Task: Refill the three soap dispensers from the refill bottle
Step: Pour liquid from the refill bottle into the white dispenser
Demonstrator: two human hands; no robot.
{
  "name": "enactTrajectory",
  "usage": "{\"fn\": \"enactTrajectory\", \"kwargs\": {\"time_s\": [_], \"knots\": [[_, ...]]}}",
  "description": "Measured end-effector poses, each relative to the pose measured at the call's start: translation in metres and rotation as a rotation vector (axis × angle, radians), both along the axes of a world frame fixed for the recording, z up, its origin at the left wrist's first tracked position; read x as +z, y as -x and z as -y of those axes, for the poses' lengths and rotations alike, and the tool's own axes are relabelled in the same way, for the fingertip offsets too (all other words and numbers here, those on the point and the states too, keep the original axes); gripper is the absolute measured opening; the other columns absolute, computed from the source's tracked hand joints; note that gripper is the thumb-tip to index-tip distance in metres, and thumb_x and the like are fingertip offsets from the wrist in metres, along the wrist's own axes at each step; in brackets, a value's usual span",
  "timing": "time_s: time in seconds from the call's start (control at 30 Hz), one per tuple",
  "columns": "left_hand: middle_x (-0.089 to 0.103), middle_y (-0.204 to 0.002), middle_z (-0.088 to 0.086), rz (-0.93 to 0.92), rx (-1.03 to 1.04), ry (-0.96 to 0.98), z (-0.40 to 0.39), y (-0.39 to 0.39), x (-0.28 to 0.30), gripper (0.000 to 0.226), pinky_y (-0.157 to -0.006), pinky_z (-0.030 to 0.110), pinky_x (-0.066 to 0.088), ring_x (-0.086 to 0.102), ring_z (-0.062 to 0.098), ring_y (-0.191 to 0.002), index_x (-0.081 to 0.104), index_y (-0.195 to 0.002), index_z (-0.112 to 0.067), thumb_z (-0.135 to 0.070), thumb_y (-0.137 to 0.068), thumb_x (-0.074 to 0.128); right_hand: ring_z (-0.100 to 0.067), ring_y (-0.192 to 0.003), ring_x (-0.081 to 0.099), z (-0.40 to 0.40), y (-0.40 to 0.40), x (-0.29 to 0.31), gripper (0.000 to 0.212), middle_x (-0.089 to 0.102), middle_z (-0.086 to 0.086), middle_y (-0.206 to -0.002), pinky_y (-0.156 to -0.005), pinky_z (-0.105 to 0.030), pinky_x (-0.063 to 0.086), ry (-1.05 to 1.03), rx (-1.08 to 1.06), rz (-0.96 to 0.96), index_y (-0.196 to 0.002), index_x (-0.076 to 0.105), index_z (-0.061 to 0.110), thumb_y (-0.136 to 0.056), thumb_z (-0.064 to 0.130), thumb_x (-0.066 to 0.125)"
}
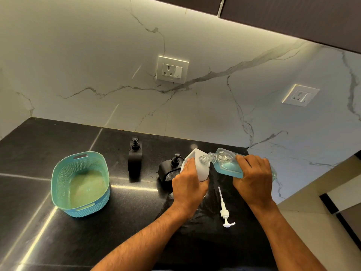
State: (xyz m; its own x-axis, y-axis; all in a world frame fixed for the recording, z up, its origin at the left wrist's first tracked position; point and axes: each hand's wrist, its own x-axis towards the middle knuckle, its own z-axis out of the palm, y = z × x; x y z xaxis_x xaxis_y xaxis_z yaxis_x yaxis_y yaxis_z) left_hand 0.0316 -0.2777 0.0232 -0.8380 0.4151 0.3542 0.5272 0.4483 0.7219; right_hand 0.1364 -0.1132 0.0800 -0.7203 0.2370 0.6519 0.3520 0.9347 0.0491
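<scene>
You are tipping the refill bottle [226,165] toward the white dispenser [197,163] on the black counter [58,137].

Your right hand [254,178] is wrapped round the clear bottle's body, holding it almost on its side, blue liquid pooled along its lower side and its threaded neck at the dispenser's top; whether liquid is flowing is hard to tell. Your left hand [188,184] grips the white dispenser, which stands on the counter. The white pump head [224,209] lies loose on the counter just in front, between your hands. Two black dispensers stand left of the white one, pumps fitted: the tall one [134,159] farther back, the squat one [170,169] just beside your left hand. A teal basket [58,173] sits well to the left.
</scene>
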Motion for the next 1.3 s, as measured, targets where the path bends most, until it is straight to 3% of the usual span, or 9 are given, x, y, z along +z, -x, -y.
{"fn": "enactTrajectory", "kwargs": {"time_s": [1.3], "knots": [[0.066,-0.135,0.009,0.007,-0.013,-0.006,-0.0003,0.0008,0.0012,0.082,-0.085,0.031,0.063,0.073,0.025,-0.107,0.047,-0.148,-0.011,-0.041,-0.081,0.084,-0.033,-0.093,0.062,-0.0045,0.0032,0.0005,0.060,0.069,-0.016,-0.103,-0.077,-0.041,0.051,-0.026,-0.003,0.028,-0.112,0.070,0.003,-0.058,0.016,0.095]]}}
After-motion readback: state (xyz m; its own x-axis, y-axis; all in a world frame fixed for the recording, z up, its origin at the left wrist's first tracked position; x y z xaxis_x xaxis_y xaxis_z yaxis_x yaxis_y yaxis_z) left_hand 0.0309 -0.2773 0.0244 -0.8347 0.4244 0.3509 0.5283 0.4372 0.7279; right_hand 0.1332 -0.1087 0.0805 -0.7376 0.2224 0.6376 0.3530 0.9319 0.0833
